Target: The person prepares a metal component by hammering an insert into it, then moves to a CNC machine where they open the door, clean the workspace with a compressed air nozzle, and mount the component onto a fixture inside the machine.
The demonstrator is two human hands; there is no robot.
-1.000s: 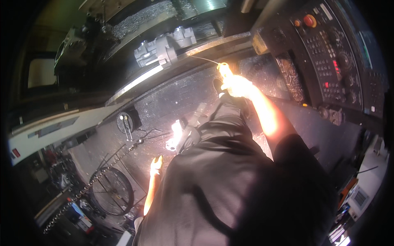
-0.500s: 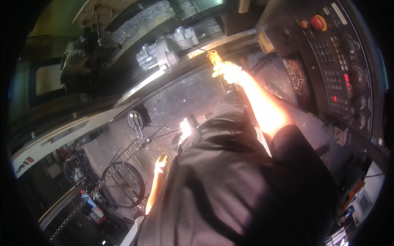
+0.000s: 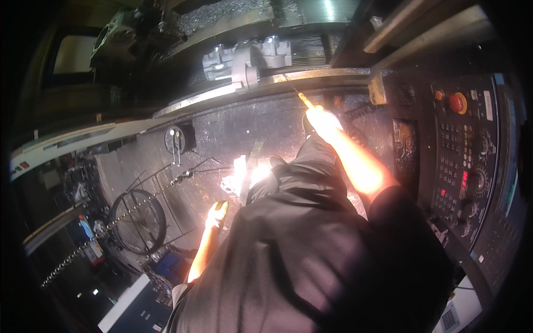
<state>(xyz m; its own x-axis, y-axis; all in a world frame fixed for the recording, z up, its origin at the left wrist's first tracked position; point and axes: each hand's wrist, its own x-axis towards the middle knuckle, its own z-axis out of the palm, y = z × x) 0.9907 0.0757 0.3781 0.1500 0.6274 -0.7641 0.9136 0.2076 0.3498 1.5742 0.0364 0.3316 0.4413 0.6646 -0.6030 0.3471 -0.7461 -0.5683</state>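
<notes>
My right hand (image 3: 325,123) is closed round an orange-handled air blow gun (image 3: 305,101). Its thin nozzle points up and left toward the ledge of the machine. Beyond the nozzle sits a grey metal casting (image 3: 247,62) with several raised lobes, apart from my hand. Low on the left, beside my dark clothing, hangs my left hand (image 3: 216,213); glare and its small size hide how its fingers lie. A yellowish patch shows at its fingertips.
A control panel (image 3: 458,161) with a red knob (image 3: 457,103) stands on the right. The machine's pale metal ledge (image 3: 311,73) crosses ahead. At left are a hanging chain (image 3: 141,204), a large dark wheel (image 3: 139,222) and a round dark container (image 3: 179,139) holding two pale-ended rods.
My right hand has drawn back from the ledge, bringing the blow gun nearer my body. The nozzle has swung from pointing left to up-left. The whole view has turned and shifted.
</notes>
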